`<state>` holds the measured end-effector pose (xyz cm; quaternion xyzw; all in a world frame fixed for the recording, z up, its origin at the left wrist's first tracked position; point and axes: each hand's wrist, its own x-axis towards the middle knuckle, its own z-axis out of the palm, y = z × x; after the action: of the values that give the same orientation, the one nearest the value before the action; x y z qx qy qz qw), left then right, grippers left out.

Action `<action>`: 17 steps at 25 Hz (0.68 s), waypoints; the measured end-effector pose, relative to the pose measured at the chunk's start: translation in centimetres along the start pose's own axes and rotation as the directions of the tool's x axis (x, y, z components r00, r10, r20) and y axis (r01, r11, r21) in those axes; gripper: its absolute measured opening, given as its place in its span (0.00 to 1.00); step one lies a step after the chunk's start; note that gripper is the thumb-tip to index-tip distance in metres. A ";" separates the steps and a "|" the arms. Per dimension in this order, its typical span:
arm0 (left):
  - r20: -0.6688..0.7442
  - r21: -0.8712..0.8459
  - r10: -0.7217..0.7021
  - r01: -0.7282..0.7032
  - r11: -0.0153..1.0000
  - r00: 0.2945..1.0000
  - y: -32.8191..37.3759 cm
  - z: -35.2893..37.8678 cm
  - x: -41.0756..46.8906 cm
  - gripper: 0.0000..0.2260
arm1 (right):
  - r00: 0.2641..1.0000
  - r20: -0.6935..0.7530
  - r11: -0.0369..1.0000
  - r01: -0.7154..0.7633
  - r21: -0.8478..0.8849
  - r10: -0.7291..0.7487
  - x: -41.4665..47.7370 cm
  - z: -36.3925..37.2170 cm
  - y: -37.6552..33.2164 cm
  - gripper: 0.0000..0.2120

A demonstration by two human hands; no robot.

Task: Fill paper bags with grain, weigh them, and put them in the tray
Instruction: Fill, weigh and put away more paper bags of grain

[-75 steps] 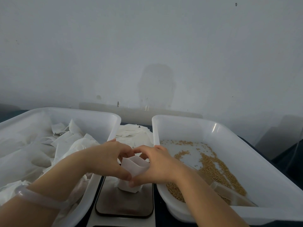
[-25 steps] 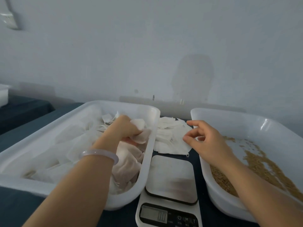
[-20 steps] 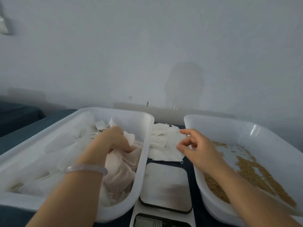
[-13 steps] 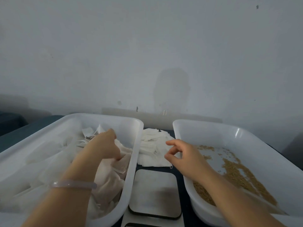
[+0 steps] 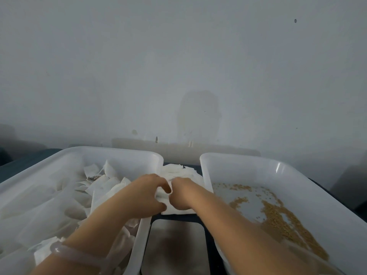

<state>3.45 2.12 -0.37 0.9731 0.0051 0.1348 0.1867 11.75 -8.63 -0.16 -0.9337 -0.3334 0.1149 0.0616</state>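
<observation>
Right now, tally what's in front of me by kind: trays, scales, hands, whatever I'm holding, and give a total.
Trays: 2, the left tray and the right tray
Scale: 1
Hands: 2, the left hand and the right hand
Held paper bag: 1, pinched by both hands
Total: 6
The loose bags are too many to count.

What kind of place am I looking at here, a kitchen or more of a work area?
Likely a small packing station: a white tray heaped with paper bags, another tray holding loose grain, and a scale between them.
</observation>
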 end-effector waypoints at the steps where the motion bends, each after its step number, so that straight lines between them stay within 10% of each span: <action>1: -0.002 -0.006 -0.030 0.030 1.000 1.000 -0.2 -0.1 0.0 0.18 | 0.999 0.040 0.999 -0.028 -0.029 0.029 0.8 0.3 0.1 0.17; 9: -0.003 -0.007 -0.020 0.020 1.000 1.000 -0.8 0.4 0.3 0.17 | 0.976 0.192 0.968 -0.055 -0.246 0.105 3.5 3.8 1.4 0.18; 17: -0.013 -0.020 -0.006 0.006 1.000 1.000 -0.6 0.3 0.1 0.15 | 0.993 0.035 0.971 -0.102 -0.217 0.113 2.9 3.6 1.6 0.22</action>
<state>3.66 2.62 -0.85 0.9703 0.0078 0.1407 0.1967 14.04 -7.89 -4.43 -0.9486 -0.2941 0.1036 -0.0538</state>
